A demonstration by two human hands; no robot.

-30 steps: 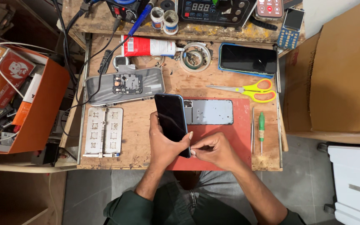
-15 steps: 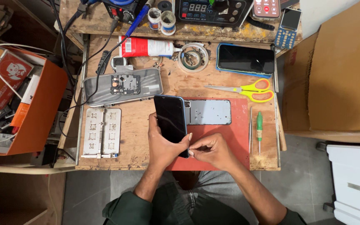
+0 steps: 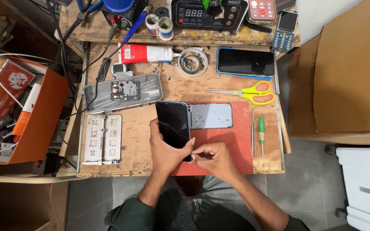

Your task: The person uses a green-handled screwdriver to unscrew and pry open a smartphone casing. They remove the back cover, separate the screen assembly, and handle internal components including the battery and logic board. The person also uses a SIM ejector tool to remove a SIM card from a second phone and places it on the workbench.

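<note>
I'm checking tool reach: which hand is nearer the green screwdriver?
Right. The right hand works at the dark phone's lower edge, apart from the green screwdriver that lies further right. The left hand grips the phone, farther away.

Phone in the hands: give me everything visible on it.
The phone is a slim slab with a dark, unlit glossy screen facing up and a thin blue edge along its top and right side. It stands nearly lengthwise away from the person, over the wooden bench and the edge of the red mat. The left hand grips its lower part from beneath, thumb on the left edge. The right hand pinches at its lower right corner. Its top right corner lies beside a grey metal plate.
</note>
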